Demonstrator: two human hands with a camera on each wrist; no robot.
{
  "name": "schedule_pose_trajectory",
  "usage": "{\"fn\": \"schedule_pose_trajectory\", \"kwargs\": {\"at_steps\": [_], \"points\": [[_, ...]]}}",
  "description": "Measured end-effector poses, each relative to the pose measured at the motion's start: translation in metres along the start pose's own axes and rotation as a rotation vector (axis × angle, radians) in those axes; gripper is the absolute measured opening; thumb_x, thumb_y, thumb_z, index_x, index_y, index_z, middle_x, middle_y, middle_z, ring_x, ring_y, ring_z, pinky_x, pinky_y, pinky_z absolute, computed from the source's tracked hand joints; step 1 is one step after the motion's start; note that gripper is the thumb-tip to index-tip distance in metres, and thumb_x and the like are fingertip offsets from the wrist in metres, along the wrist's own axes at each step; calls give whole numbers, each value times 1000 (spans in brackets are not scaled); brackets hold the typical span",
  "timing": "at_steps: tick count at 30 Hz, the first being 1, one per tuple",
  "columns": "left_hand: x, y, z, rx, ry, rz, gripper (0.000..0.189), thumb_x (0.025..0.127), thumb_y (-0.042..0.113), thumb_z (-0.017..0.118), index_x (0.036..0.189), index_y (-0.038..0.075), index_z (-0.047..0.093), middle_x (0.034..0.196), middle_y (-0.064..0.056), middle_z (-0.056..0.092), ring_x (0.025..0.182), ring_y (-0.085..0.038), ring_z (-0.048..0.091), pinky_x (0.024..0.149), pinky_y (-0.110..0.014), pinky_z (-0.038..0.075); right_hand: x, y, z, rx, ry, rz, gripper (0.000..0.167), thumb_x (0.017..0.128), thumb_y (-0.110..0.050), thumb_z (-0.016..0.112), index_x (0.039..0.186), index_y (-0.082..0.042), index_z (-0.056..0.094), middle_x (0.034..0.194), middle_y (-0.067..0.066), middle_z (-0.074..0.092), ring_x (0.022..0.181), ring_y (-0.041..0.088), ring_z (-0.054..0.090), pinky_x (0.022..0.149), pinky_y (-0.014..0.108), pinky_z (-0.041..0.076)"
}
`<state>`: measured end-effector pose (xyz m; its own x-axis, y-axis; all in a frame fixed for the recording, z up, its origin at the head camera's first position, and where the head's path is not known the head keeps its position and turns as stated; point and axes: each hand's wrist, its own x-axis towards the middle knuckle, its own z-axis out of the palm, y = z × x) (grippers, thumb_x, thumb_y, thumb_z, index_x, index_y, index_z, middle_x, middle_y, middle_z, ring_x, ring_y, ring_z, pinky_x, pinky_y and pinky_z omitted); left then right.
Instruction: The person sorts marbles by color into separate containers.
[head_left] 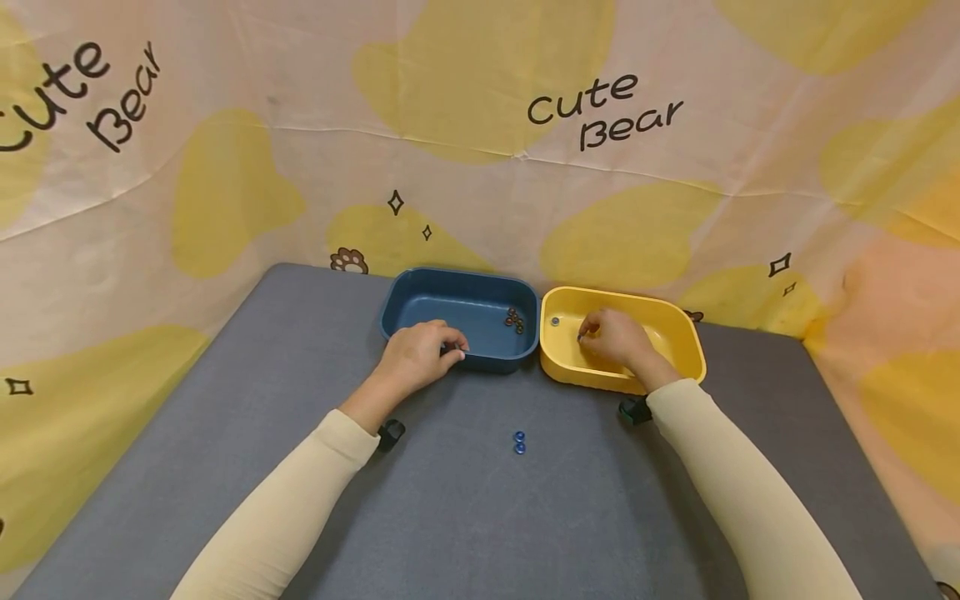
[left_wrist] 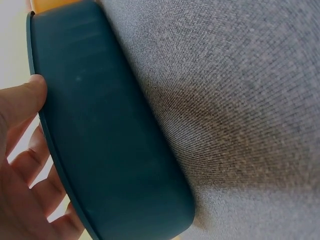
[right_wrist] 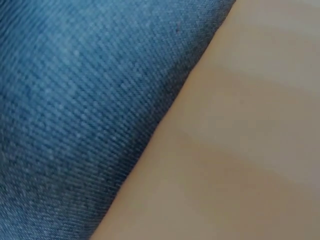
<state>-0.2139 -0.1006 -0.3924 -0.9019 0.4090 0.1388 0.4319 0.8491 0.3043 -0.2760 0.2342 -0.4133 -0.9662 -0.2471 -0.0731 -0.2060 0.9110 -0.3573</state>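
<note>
My left hand [head_left: 422,353] holds the near rim of a dark blue bin [head_left: 457,273]. In the left wrist view its thumb [left_wrist: 33,95] lies on the outer wall and the other fingers are behind the rim. My right hand [head_left: 617,337] reaches into a yellow bin [head_left: 622,379] and pinches a small dark blue bead [head_left: 580,337] at its fingertips. A pale bluish bead [head_left: 555,321] lies on that bin's floor, left of the hand. Several brownish beads [head_left: 513,317] sit at the right end of the blue bin. The right wrist view shows no hand, just bin wall and cloth.
Two shiny blue beads [head_left: 520,442] lie together on the grey cloth-covered table [head_left: 465,517], in front of the bins. The bins stand side by side near the back edge. Behind them hangs a printed curtain [head_left: 480,183].
</note>
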Motion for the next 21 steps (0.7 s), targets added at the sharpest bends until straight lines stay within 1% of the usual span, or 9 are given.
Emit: {"fn": "schedule_pose_trajectory", "kwargs": {"at_steps": [5,13,17,21], "points": [[0,1,0,4,-4,-3,15,90,32,68,102,25,74,94,5,66,68,-11,58,53,-25,42,2,1,1,-12,10,2,16,85,-18,65,97,-10,72,106,15,65,96,31,60,85,47,48],[0,1,0,2,-13,-3,14,90,30,68,102,25,74,94,4,66,69,-11,58,53,-25,43,2,1,1,-26,10,24,18,87,-19,64,100,-9,71,107,16,64,97,31,59,85,48,48],[0,1,0,5,-14,-3,14,90,31,68,102,25,74,94,4,67,70,-11,59,54,-25,43,2,0,0,-11,0,40,24,89,-21,62,108,-9,69,112,18,63,101,33,59,86,49,48],[1,0,0,5,-13,-2,15,90,31,68,102,25,74,94,4,66,70,-11,59,54,-25,43,-1,-1,-5,25,-9,62,31,90,-23,61,118,-9,64,120,20,62,109,37,59,88,52,47]]}}
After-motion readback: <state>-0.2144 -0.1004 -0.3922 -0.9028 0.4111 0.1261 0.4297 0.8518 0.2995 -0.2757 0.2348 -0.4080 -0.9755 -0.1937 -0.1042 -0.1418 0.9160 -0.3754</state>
